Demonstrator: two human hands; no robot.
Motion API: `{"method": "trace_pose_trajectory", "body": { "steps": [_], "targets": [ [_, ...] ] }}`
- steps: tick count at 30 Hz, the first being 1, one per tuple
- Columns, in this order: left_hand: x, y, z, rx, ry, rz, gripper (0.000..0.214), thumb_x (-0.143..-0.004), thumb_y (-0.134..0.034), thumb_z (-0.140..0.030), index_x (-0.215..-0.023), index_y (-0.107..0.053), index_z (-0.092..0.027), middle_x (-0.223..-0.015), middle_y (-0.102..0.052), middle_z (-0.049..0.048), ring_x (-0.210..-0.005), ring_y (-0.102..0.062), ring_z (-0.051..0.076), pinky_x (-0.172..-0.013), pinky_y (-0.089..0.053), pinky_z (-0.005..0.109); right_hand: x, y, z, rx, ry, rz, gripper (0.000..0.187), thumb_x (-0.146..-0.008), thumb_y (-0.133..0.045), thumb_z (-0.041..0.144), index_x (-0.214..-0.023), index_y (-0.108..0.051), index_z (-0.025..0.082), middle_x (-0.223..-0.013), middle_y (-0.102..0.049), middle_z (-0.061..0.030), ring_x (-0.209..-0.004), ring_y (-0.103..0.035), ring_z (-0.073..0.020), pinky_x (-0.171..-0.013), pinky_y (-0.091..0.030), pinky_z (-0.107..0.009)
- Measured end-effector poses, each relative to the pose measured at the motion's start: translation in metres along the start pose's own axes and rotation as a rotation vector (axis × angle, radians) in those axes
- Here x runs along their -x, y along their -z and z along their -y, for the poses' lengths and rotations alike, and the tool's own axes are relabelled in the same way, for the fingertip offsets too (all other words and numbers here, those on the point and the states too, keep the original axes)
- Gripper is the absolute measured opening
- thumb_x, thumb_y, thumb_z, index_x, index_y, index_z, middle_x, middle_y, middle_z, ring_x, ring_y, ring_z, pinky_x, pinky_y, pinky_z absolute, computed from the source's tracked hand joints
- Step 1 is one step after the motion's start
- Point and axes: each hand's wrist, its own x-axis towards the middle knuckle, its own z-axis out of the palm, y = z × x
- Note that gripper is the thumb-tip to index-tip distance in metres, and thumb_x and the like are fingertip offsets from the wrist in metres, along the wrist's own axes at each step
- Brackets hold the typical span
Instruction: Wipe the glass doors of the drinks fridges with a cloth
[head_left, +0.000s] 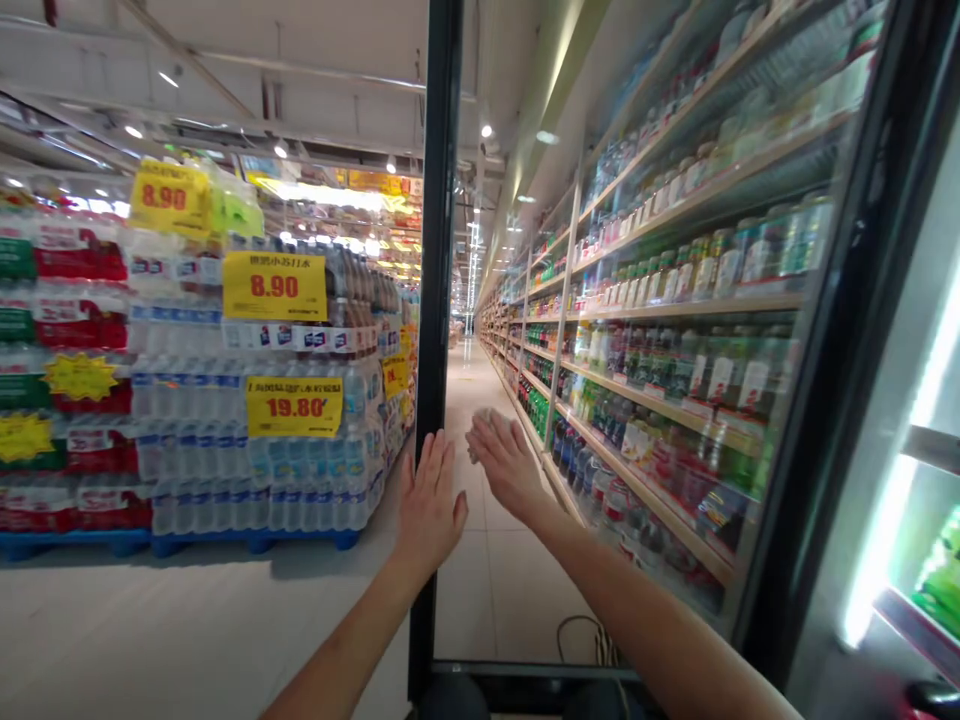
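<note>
A tall glass cooler door [600, 400] with a black frame [437, 250] stands swung out in front of me. My left hand [430, 505] lies flat on the frame's left edge, fingers stretched upward. My right hand [506, 462] presses flat on the glass with a pale cloth [484, 425] under the fingers. Through the glass, a long aisle of drink shelves [660, 330] shows.
Stacked packs of bottled water [247, 440] with yellow price signs [274, 285] stand on blue pallets at left. The lit cooler interior [922, 500] with shelves is at far right. A cable [585, 640] lies on the tiled floor by the door's foot.
</note>
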Motion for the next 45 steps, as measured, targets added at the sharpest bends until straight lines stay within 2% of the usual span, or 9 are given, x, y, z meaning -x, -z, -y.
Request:
{"method": "trace_pose_trajectory", "body": {
  "steps": [3,9,11,16,18,24,31,38,45],
  "targets": [
    [-0.002,-0.003,-0.009,0.018,-0.033,0.027,0.068,-0.08,-0.045,-0.017,-0.142,-0.019,-0.008,-0.144,-0.032,0.0172,-0.137,-0.023,0.026,-0.11,-0.019,0.047,0.032,0.008,-0.011,0.01,0.056,0.057,0.043,-0.086,-0.041,0.01,-0.126,-0.05,0.022,-0.136,-0.048,-0.0054,-0.137,-0.023,-0.0198,-0.11,-0.023,-0.045],
    [-0.006,-0.014,-0.028,0.012,-0.065,0.108,0.06,-0.08,-0.044,-0.018,-0.137,-0.03,-0.006,-0.145,-0.031,0.0167,-0.137,-0.023,0.026,-0.11,-0.02,0.047,0.028,0.029,-0.074,0.175,-0.346,-0.166,0.043,-0.085,-0.039,0.01,-0.126,-0.05,0.02,-0.138,-0.045,-0.01,-0.139,-0.017,-0.0235,-0.108,-0.026,-0.049],
    [-0.002,-0.02,-0.033,0.007,-0.068,0.133,0.059,-0.08,-0.044,-0.018,-0.136,-0.032,-0.006,-0.145,-0.03,0.0163,-0.136,-0.023,0.026,-0.109,-0.021,0.047,0.044,0.03,-0.073,0.169,-0.317,-0.147,0.044,-0.084,-0.04,0.008,-0.125,-0.05,0.019,-0.137,-0.046,-0.0111,-0.139,-0.016,-0.024,-0.107,-0.027,-0.049],
    [0.016,-0.033,-0.034,-0.006,-0.097,0.176,0.062,-0.077,-0.043,-0.014,-0.137,-0.031,-0.008,-0.145,-0.031,0.0152,-0.137,-0.023,0.026,-0.109,-0.023,0.049,0.11,0.025,-0.038,0.082,-0.142,0.071,0.048,-0.081,-0.04,0.004,-0.124,-0.052,0.022,-0.134,-0.05,-0.0071,-0.137,-0.022,-0.0232,-0.107,-0.028,-0.047],
    [0.019,-0.036,-0.034,-0.007,-0.1,0.187,0.063,-0.076,-0.043,-0.015,-0.138,-0.03,-0.009,-0.145,-0.031,0.0149,-0.137,-0.022,0.026,-0.109,-0.023,0.049,0.113,0.026,-0.039,0.068,-0.161,0.085,0.049,-0.08,-0.041,0.005,-0.125,-0.051,0.022,-0.134,-0.05,-0.0066,-0.136,-0.024,-0.0228,-0.108,-0.027,-0.047],
    [0.007,-0.037,-0.052,0.031,-0.1,0.229,0.063,-0.076,-0.047,-0.017,-0.137,-0.032,-0.007,-0.145,-0.03,0.0156,-0.137,-0.021,0.026,-0.11,-0.019,0.049,0.083,0.03,-0.071,0.157,-0.421,-0.115,0.049,-0.084,-0.039,0.01,-0.132,-0.044,0.022,-0.141,-0.041,-0.0099,-0.138,-0.019,-0.0255,-0.107,-0.025,-0.052],
    [0.013,-0.048,-0.079,0.084,-0.173,0.226,0.06,-0.077,-0.046,-0.016,-0.136,-0.035,-0.009,-0.144,-0.033,0.0132,-0.137,-0.022,0.025,-0.11,-0.021,0.047,0.16,0.034,-0.036,0.113,-0.27,0.077,0.053,-0.081,-0.037,0.003,-0.129,-0.047,0.022,-0.133,-0.05,-0.0075,-0.137,-0.023,-0.0237,-0.107,-0.029,-0.048],
    [0.014,-0.061,-0.109,0.138,-0.223,0.226,0.06,-0.078,-0.046,-0.018,-0.136,-0.035,-0.01,-0.145,-0.033,0.0122,-0.138,-0.02,0.024,-0.111,-0.018,0.047,0.141,0.043,-0.07,0.227,-0.494,-0.063,0.055,-0.085,-0.038,0.009,-0.138,-0.033,0.019,-0.142,-0.038,-0.0138,-0.139,-0.016,-0.0267,-0.107,-0.026,-0.052],
    [0.019,-0.07,-0.124,0.176,-0.261,0.154,0.058,-0.077,-0.047,-0.019,-0.134,-0.038,-0.011,-0.143,-0.036,0.0113,-0.137,-0.021,0.024,-0.111,-0.018,0.046,0.193,0.055,-0.076,0.249,-0.414,0.053,0.059,-0.084,-0.036,0.006,-0.14,-0.029,0.022,-0.14,-0.041,-0.0104,-0.138,-0.019,-0.024,-0.108,-0.025,-0.049]
  ]
}}
